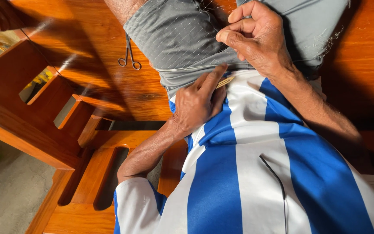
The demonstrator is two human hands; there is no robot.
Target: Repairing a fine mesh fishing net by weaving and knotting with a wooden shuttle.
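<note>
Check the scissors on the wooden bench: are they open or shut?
Shut, as far as shows. The scissors lie flat on the wooden bench, their two ring handles close together and the blades running as one thin line. Neither hand touches them.

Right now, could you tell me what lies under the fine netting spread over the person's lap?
Under the fine netting the grey shorts show through its thin mesh. The left hand holds a small tan tool at its near edge; the right hand pinches it and hides the part beneath.

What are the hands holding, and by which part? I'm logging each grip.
The left hand holds a tan netting needle by its rear end; the right hand pinches the fine net between its fingertips.
</note>
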